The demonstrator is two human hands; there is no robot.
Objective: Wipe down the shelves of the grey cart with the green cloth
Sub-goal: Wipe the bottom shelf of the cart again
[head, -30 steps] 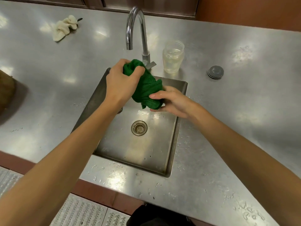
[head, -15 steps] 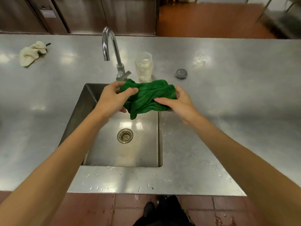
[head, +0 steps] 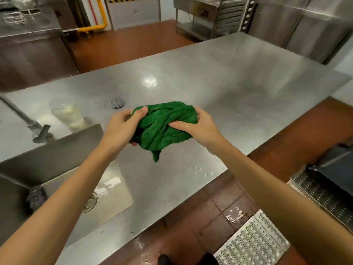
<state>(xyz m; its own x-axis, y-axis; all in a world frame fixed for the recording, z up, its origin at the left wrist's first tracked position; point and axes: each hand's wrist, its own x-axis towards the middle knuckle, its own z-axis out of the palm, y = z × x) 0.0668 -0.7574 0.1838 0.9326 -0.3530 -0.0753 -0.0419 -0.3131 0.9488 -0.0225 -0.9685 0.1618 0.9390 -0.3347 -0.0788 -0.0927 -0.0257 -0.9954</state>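
**Steel, terry and tile**

The cloth is deep green terry, thick, nubby and matt, bunched into soft folds. The counter is brushed stainless steel, smooth and satiny, with blurred bright reflections and a scatter of water droplets near its front edge. The sink is the same steel, its floor wet and glossier. The jar looks like clear glass or plastic; which one cannot be told. The floor is reddish-brown tile, damp and slightly shiny, with perforated metal grating set in.
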